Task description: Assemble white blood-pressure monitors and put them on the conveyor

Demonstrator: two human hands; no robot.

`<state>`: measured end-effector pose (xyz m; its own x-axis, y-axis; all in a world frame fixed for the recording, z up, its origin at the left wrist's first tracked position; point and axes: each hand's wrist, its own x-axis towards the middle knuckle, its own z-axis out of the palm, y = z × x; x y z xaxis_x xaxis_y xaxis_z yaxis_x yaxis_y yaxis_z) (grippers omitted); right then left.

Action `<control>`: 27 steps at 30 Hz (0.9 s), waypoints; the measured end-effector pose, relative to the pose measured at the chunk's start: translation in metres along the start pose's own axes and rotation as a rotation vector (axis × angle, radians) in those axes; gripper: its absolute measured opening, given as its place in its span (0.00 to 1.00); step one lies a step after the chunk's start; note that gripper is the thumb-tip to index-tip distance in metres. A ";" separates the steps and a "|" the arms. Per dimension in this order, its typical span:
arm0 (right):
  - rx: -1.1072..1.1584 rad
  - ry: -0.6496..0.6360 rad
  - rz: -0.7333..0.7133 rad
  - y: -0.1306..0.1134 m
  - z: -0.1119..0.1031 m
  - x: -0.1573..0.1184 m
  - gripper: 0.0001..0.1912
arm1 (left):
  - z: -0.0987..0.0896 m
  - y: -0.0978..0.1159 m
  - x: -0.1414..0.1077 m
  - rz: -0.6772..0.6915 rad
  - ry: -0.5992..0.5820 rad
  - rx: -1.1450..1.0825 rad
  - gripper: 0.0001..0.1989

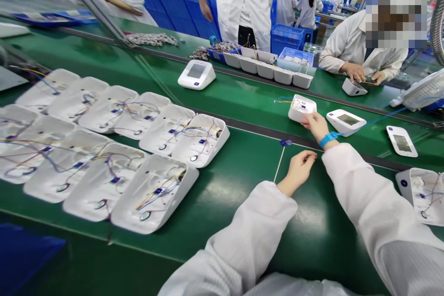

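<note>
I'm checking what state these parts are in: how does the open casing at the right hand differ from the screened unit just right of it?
The open casing shows wires inside; the screened unit shows a closed face with a grey display.
The right hand's fingers are at the casing; none are on the screened unit.
Both are white.

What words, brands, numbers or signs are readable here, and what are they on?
None can be read.
White devices: anything on their gray screens or blue buttons is too small or blurred.
White case at the right hand: no lettering visible.
</note>
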<state>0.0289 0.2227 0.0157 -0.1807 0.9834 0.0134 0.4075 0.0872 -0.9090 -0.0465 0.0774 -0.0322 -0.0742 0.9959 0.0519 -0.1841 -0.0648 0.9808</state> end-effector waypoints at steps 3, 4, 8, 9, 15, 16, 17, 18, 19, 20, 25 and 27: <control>0.107 0.077 -0.007 0.011 -0.045 -0.046 0.20 | -0.003 -0.008 0.006 -0.036 0.116 -0.082 0.11; 0.122 0.114 -0.021 0.017 -0.064 -0.065 0.21 | -0.004 -0.010 0.008 -0.045 0.158 -0.105 0.12; -0.133 0.021 -0.114 0.043 -0.136 -0.143 0.25 | -0.004 -0.014 0.009 -0.056 0.234 -0.122 0.17; -0.178 -0.068 -0.086 0.047 -0.148 -0.161 0.26 | -0.003 -0.012 0.008 -0.059 0.212 -0.107 0.18; -0.189 -0.440 0.075 0.050 -0.172 -0.206 0.24 | 0.006 0.005 -0.016 0.111 -0.313 0.373 0.10; -0.176 -0.475 0.084 0.047 -0.176 -0.201 0.23 | 0.007 0.007 -0.019 0.192 -0.408 0.509 0.11; -0.183 -0.494 0.085 0.044 -0.182 -0.193 0.23 | 0.008 0.009 -0.022 0.259 -0.475 0.610 0.11; -0.219 -0.487 0.076 0.043 -0.190 -0.181 0.25 | 0.008 0.010 -0.023 0.297 -0.511 0.662 0.12; -0.290 -0.448 0.058 0.042 -0.199 -0.166 0.25 | 0.007 0.010 -0.024 0.309 -0.524 0.683 0.12; -0.400 -0.391 0.042 0.043 -0.209 -0.149 0.23 | 0.007 0.010 -0.024 0.303 -0.520 0.688 0.12; -0.928 0.046 0.289 0.067 -0.249 -0.064 0.24 | 0.005 0.008 -0.021 0.258 -0.506 0.671 0.13; -0.931 0.160 0.289 0.079 -0.255 -0.044 0.26 | 0.004 0.007 -0.020 0.250 -0.502 0.655 0.13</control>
<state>0.2973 0.2271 0.0493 0.1320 0.9905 -0.0385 0.9708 -0.1370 -0.1970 -0.0423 0.0573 -0.0251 0.4330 0.8774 0.2064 0.3941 -0.3903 0.8321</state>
